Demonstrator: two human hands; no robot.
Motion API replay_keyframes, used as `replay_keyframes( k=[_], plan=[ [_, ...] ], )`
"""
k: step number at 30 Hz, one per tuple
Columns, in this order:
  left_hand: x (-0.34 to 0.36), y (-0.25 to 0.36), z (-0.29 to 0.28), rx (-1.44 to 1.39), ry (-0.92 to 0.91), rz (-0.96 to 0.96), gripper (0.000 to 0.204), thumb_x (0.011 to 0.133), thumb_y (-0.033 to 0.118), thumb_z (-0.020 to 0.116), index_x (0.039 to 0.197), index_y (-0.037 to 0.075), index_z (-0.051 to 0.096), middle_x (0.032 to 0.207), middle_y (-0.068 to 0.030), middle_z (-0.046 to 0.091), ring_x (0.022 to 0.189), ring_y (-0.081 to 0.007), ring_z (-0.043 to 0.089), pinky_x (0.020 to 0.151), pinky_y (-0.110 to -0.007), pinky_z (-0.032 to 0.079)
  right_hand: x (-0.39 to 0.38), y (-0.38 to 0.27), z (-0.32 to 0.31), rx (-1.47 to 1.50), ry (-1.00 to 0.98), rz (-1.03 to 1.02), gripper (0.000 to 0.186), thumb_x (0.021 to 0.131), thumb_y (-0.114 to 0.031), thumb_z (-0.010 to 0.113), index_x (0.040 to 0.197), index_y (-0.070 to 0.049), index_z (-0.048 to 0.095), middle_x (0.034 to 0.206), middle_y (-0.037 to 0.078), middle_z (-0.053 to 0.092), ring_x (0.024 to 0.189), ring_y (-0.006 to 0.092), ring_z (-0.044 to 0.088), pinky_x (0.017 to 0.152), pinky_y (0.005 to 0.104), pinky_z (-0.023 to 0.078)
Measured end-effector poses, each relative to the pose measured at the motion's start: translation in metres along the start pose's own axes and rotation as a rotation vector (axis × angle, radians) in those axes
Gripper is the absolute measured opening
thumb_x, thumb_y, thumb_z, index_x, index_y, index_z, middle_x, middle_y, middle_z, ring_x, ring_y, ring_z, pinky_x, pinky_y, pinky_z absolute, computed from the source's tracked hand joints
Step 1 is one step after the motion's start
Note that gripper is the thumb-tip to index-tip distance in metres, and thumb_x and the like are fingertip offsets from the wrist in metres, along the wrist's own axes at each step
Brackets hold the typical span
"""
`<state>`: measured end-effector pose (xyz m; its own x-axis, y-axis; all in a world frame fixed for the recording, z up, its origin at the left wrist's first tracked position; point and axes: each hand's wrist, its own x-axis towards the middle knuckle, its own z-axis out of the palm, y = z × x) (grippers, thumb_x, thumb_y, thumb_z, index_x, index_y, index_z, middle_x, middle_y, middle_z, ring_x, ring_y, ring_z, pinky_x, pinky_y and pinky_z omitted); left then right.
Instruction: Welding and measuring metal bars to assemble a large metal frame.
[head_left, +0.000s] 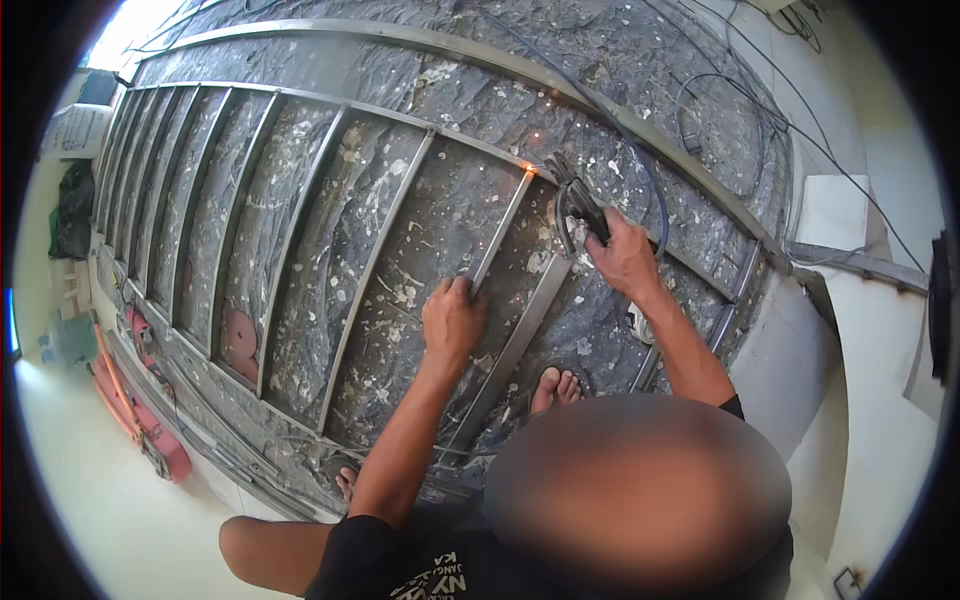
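My left hand (452,318) is closed around the lower part of a thin metal bar (505,230). The bar's far end meets the long rail (385,115) of a ladder-like metal frame, and an orange glow (530,170) shows at that joint. In my right hand (625,258) is a dark welding electrode holder (578,208), its jaws just right of the glow. Any rod in the jaws is too small to make out. A wider metal bar (520,335) lies between my hands and my bare foot (557,388).
Paint-spattered dark sheeting (590,330) covers the floor. Beyond the frame runs a thick metal beam (400,35), with a cable (650,175) crossing it at right. Red discs (240,335) lie between rungs at left. A red object with an orange bar (150,430) stands at far left.
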<state>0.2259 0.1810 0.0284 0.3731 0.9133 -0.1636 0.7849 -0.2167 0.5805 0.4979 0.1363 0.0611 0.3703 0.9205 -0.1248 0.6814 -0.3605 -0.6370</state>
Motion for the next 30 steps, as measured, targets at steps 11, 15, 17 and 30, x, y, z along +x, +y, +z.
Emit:
replay_keyframes(
  k=[11, 15, 17, 30],
  plan=[
    [-0.0019, -0.0032, -0.0019, 0.009, 0.021, 0.004, 0.020, 0.077, 0.018, 0.070, 0.087, 0.003, 0.065, 0.086, -0.0182, 0.064, 0.079, -0.0408, 0.063, 0.072, -0.049, 0.051, 0.0006, -0.0006, 0.0081, 0.005, -0.016, 0.005, 0.027, 0.083, -0.014, 0.065, 0.102, 0.002, 0.055, 0.079, 0.027, 0.063, 0.074, 0.0449, 0.063, 0.062, 0.0453, 0.048],
    [-0.0013, -0.0036, 0.0002, -0.009, 0.020, 0.003, 0.019, 0.076, 0.017, 0.070, 0.087, 0.003, 0.065, 0.085, -0.0173, 0.064, 0.078, -0.0397, 0.063, 0.072, -0.048, 0.051, 0.0012, 0.0049, 0.0090, 0.018, -0.024, -0.009, 0.027, 0.082, -0.014, 0.065, 0.102, 0.001, 0.055, 0.079, 0.027, 0.063, 0.073, 0.0446, 0.064, 0.061, 0.0451, 0.048],
    [-0.0012, -0.0047, 0.0004, -0.021, 0.029, 0.004, 0.018, 0.076, 0.017, 0.070, 0.087, 0.003, 0.065, 0.084, -0.0167, 0.063, 0.077, -0.0392, 0.063, 0.071, -0.047, 0.051, 0.0014, 0.0055, 0.0093, 0.024, -0.019, -0.040, 0.027, 0.082, -0.014, 0.065, 0.103, 0.001, 0.056, 0.079, 0.027, 0.063, 0.073, 0.0445, 0.064, 0.061, 0.0450, 0.048],
    [-0.0010, -0.0048, -0.0008, -0.013, 0.020, 0.030, 0.015, 0.077, 0.016, 0.066, 0.082, 0.002, 0.063, 0.083, -0.0180, 0.063, 0.077, -0.0392, 0.063, 0.071, -0.048, 0.051, 0.0011, 0.0031, 0.0069, 0.005, -0.054, -0.008, 0.030, 0.079, -0.013, 0.067, 0.103, 0.002, 0.055, 0.080, 0.027, 0.063, 0.076, 0.0457, 0.063, 0.064, 0.0463, 0.047]
  ],
)
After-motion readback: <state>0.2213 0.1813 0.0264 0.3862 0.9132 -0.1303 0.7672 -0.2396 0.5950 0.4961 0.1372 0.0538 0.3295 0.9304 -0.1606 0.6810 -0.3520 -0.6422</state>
